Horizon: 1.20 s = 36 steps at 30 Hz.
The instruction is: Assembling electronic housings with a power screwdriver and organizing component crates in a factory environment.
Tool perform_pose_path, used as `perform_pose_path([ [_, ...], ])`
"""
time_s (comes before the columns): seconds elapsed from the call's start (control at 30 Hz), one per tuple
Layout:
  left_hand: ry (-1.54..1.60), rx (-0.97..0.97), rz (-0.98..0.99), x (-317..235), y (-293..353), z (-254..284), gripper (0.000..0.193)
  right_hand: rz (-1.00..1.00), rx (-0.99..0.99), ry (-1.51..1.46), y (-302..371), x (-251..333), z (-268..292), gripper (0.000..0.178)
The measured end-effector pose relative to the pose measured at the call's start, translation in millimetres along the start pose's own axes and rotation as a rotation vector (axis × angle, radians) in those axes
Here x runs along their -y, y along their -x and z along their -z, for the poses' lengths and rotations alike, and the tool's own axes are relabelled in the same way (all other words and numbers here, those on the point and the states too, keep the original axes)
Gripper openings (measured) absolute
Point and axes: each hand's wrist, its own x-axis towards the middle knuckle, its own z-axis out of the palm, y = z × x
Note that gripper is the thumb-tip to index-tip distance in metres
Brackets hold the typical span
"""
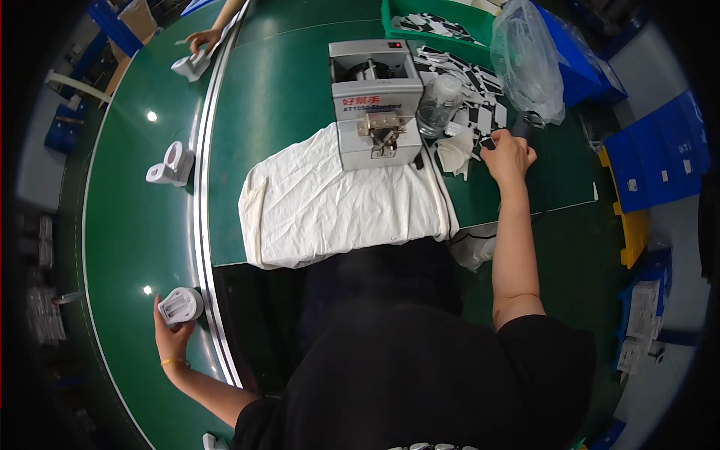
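Work looks partway. White part (180, 306) at near left on green belt (124, 225); left hand (172, 341) has hold of it, grip spread to its width. Right hand (510, 157) at far right beside loose black-and-white pieces (484, 116); fingers bunched, cannot tell if holding one. Judging by the heap, plenty left. Second white part (171, 166) farther up, untouched. Bench (262, 97) green, carrying white cloth (337, 202), grey machine (375, 97). Blue bins (652, 161) at right.
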Motion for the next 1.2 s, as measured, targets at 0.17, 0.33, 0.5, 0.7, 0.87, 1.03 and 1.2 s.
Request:
perform_pose_path([
  [0.17,-0.582,-0.284,-0.313,12,-21,-3,0.061,-0.014,-0.104,0.006,-5,-17,-1,0.028],
  [0.33,-0.083,-0.338,-0.259,-51,-8,-56,0.044,0.195,-0.474,-0.181,6,-21,27,0.024],
  [0.5,0.203,-0.2,-0.63,-91,2,-128,0.053,0.053,-0.109,-1.117,40,31,59,0.025],
  [0.7,0.598,0.221,-0.897,-142,18,-242,0.048,0.399,0.286,-1.425,91,76,68,0.03],
  [0.87,0.38,0.193,-0.952,-166,54,-285,0.082,0.354,0.577,-1.503,132,118,94,0.05],
  [1.03,0.415,0.241,-0.928,-169,65,-310,0.09,0.485,0.496,-1.598,146,129,74,0.052],
  [1.2,0.291,0.111,-1.031,-172,67,-315,0.085,0.506,0.532,-1.512,151,128,81,0.041],
])
